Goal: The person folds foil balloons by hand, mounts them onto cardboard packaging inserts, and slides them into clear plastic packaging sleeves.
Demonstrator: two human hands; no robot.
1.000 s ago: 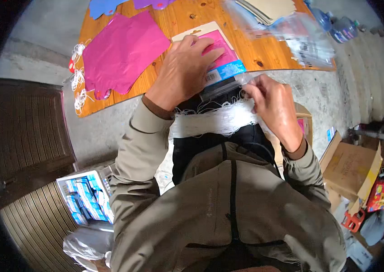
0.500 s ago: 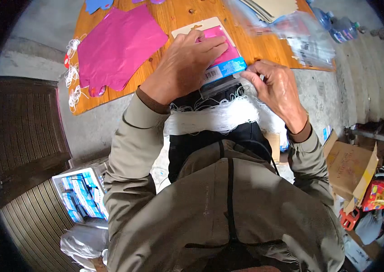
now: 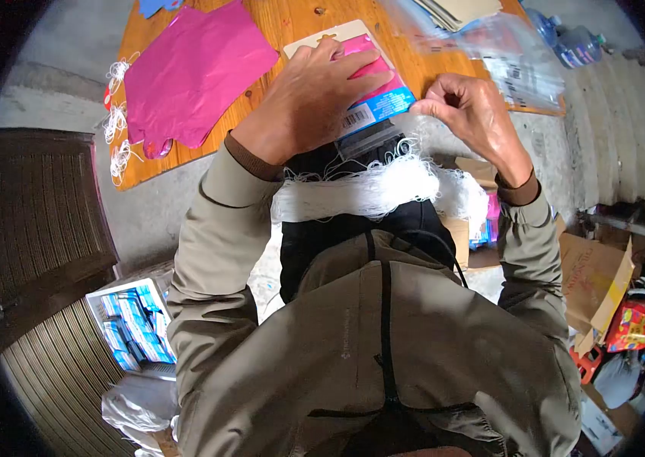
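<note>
My left hand (image 3: 315, 95) lies spread on a flat package (image 3: 385, 101) with a pink front, a blue lower band and a barcode, at the table's near edge. A clear plastic flap (image 3: 368, 139) hangs from the package's lower end. At the package's lower right corner, my right hand (image 3: 468, 113) has thumb and forefinger pressed together; what they pinch is too small to make out. A bundle of white string (image 3: 356, 194) lies across my lap, below both hands.
Pink sheets (image 3: 193, 72) and small white string coils (image 3: 118, 122) lie on the wooden table (image 3: 303, 19). Plastic bags (image 3: 516, 65) lie at the right. A white crate (image 3: 130, 324) of blue packets stands lower left, a cardboard box (image 3: 589, 278) lower right.
My right hand has moved up and slightly right, from the clear flap to the package's corner. My left hand stays on the package, its fingers shifted a little. The view has shifted slightly.
</note>
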